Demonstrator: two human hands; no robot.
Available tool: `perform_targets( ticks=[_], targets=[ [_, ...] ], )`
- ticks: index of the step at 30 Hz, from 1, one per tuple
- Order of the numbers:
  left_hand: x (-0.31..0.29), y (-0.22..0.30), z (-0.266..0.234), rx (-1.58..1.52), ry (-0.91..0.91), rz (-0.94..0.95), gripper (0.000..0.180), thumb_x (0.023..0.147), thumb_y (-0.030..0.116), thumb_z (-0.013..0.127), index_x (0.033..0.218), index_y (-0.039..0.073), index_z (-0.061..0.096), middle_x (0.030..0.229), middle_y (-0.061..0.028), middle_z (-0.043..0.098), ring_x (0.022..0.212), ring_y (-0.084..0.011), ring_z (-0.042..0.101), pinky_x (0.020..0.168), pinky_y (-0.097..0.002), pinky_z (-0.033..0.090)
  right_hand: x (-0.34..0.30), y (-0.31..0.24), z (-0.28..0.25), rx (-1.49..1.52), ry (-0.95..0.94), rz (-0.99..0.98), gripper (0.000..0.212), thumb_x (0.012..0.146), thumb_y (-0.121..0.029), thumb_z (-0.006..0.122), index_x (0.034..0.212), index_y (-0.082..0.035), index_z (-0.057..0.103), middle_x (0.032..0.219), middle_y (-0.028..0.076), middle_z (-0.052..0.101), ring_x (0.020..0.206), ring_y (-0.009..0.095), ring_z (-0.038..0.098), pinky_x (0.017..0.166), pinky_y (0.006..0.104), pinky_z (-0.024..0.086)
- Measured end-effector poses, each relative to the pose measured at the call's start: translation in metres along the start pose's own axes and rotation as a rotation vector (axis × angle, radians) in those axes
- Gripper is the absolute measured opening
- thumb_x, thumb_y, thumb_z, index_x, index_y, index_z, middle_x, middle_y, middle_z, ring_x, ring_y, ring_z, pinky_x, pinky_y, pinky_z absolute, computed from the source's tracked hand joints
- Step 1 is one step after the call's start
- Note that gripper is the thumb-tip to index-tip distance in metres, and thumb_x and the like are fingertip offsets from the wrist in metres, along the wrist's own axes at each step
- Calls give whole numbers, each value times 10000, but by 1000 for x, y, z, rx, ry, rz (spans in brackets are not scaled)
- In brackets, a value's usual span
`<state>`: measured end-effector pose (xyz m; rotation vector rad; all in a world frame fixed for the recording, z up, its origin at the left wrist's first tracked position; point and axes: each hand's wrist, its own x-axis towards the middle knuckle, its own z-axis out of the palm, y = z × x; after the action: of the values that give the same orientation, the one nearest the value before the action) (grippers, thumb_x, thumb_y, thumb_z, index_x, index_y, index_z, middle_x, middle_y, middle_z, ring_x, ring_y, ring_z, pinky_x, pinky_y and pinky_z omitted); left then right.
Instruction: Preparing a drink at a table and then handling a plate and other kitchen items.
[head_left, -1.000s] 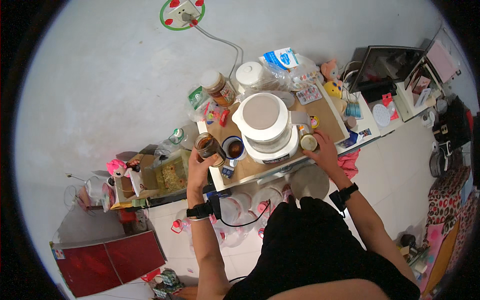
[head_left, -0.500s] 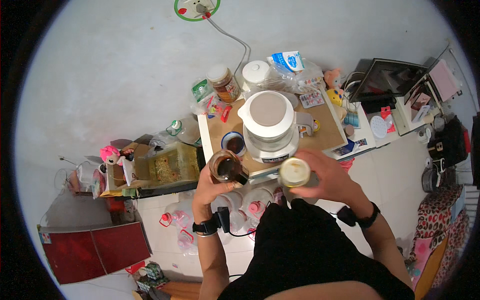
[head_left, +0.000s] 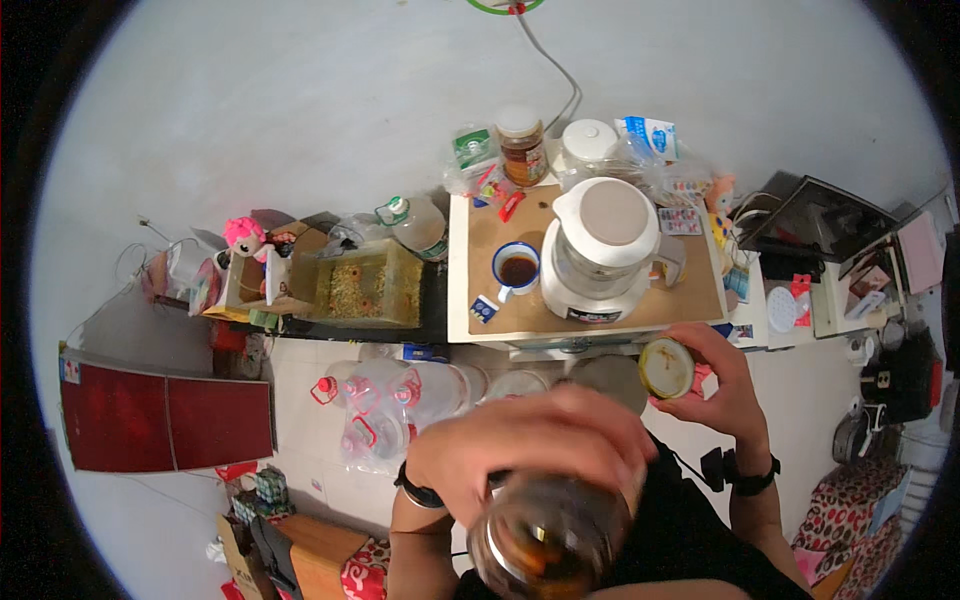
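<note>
Close to me at the bottom, my left hand (head_left: 535, 435) grips a clear glass jar (head_left: 550, 545) with dark brown contents, tipped and blurred by motion. Off to the right, my right hand (head_left: 730, 385) pinches a round jar lid (head_left: 667, 368) by its edge, its pale inside with a yellowish rim facing up. Beyond the hands, on a brown-topped cabinet (head_left: 490, 225), stands a white mug (head_left: 507, 292) with a blue rim and dark liquid inside. Beside it is a white electric kettle (head_left: 600, 240) with a glass body.
A lidded jar of brown contents (head_left: 522, 155), a white lidded pot (head_left: 589, 143) and plastic bags stand at the back. To the left are a fish tank (head_left: 370, 285) and a pink-haired doll (head_left: 244, 236). Empty plastic jugs (head_left: 370, 395) crowd the floor; a monitor (head_left: 820, 225) stands right.
My left hand has brought the glass jar from beside the mug down toward me and tipped it. My right hand still holds the lid. The view has shifted, so the cabinet appears farther right.
</note>
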<state>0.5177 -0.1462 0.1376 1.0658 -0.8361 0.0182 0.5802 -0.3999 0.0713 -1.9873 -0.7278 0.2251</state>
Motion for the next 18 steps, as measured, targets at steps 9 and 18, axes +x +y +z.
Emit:
perform_targets(
  ticks=[9, 18],
  targets=[
    [8, -3, 38, -85, -75, 285, 462, 809, 329, 669, 1022, -72, 585, 978, -229, 569, 871, -362, 577, 747, -426, 487, 0, -19, 3, 81, -22, -32, 681, 531, -163, 819, 1134, -25, 533, 1104, 126, 570, 1012, 248, 555, 878, 326, 430],
    [-37, 4, -12, 605, 15, -535, 691, 567, 206, 792, 1172, 29, 510, 1143, -126, 537, 1106, -268, 502, 919, -347, 406, 12, -61, -8, -98, -166, -151, 678, 562, -196, 831, 1135, -9, 521, 1129, 137, 549, 1003, 267, 566, 826, 323, 472]
  ],
)
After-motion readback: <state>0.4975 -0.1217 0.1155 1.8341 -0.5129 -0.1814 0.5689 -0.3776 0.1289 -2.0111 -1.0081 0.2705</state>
